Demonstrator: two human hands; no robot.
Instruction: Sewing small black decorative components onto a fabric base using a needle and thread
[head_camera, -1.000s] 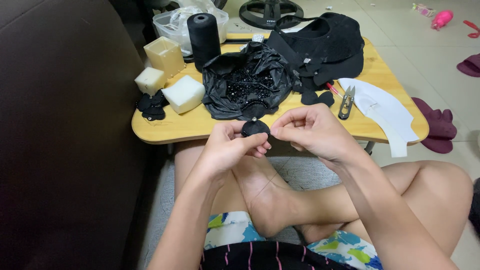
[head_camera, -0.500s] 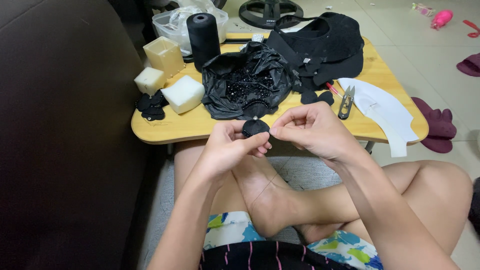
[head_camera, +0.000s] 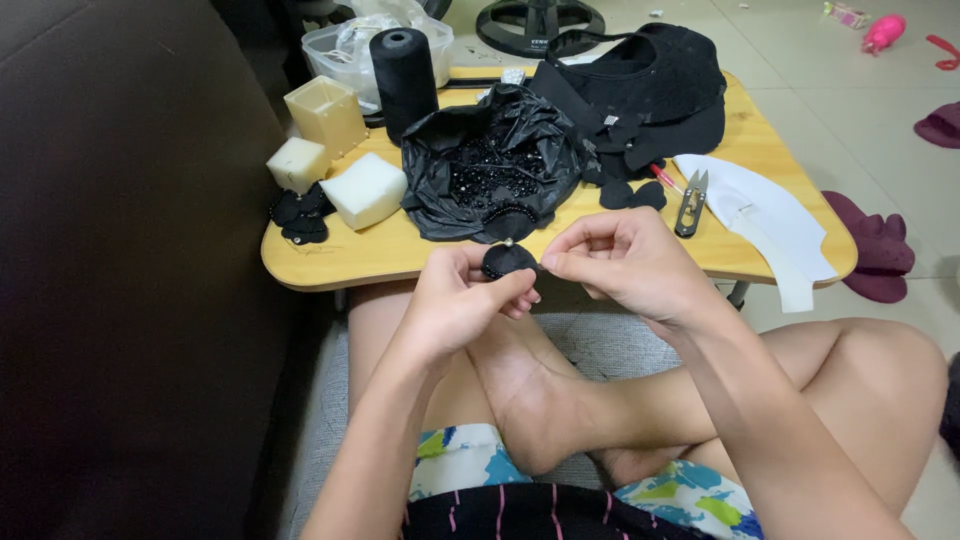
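Left hand, right hand pinched together

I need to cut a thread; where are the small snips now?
In the head view, the snips lie on the wooden table's right part, between black petals and white pattern piece.

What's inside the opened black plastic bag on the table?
The black plastic bag holds a pile of small shiny black beads. Its crumpled folds hide whatever lies deeper or underneath.

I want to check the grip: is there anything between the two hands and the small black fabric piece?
Nothing visible. The left hand and the right hand both pinch the black fabric piece directly, above the table edge.
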